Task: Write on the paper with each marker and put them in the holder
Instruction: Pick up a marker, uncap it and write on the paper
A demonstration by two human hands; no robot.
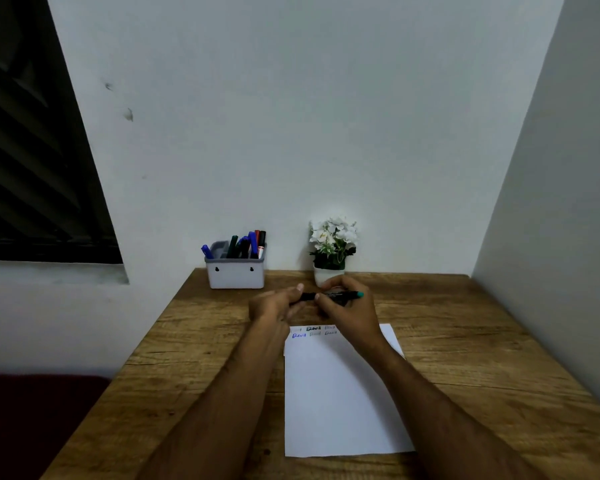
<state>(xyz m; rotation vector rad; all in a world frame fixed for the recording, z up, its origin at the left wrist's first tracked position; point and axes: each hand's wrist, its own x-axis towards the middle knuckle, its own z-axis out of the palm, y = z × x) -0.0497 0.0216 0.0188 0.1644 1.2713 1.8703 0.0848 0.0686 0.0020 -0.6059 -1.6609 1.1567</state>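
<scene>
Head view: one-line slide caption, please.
Both hands hold a green-tipped marker above the paper.

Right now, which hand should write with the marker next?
Right, probably. The right hand grips the marker barrel above the paper; the left hand pinches only its black end, likely the cap.

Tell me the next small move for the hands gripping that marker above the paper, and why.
Probably pull the hands apart to uncap it, though they could equally be pressing the cap on. The left hand and right hand each grip one end of the green-ended marker, held level above the paper. Two rows of words are written already, and several markers stand in the holder.
</scene>
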